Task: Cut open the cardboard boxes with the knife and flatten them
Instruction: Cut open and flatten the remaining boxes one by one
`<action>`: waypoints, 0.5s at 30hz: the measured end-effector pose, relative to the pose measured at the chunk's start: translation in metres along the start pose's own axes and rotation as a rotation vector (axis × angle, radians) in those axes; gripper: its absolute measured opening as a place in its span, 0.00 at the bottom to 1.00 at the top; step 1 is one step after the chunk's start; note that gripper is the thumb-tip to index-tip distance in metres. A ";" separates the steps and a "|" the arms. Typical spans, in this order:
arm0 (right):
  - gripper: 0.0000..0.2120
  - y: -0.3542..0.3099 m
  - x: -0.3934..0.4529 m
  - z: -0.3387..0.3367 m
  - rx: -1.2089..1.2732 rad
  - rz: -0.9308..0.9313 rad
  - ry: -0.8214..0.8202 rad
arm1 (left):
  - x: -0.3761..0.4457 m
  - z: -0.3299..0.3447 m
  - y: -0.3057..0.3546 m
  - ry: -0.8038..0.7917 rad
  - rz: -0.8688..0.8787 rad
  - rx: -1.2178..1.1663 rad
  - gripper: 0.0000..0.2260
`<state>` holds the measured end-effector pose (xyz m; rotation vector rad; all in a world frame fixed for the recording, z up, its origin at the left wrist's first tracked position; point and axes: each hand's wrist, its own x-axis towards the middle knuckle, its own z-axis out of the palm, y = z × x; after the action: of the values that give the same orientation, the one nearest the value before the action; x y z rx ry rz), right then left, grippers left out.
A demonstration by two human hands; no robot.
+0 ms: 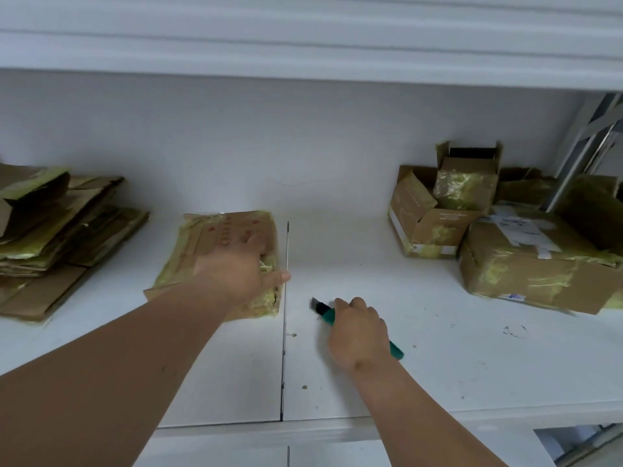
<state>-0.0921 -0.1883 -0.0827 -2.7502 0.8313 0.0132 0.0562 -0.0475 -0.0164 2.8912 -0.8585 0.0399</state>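
Taped cardboard box [222, 244], seemingly plastic knife [328, 315]

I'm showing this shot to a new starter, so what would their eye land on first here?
Probably the two bare arms reaching in: the left hand rests on a flattened box at centre, while the right hand grips a green knife with its blade out, down on the white shelf. Next, the flat cardboard stack at far left and the taped boxes still standing at right.
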 end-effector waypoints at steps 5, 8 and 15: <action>0.16 0.008 -0.001 -0.001 -0.018 -0.036 0.001 | -0.001 -0.005 0.007 0.088 0.001 0.024 0.24; 0.15 0.013 0.001 0.001 0.043 -0.046 0.005 | -0.004 -0.011 0.001 0.021 0.084 -0.003 0.17; 0.21 0.000 0.009 0.002 0.261 -0.064 0.131 | -0.019 -0.018 -0.034 0.031 0.166 0.003 0.25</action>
<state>-0.0846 -0.1922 -0.0855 -2.5493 0.7206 -0.2717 0.0590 -0.0072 -0.0036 2.8065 -1.0916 0.1015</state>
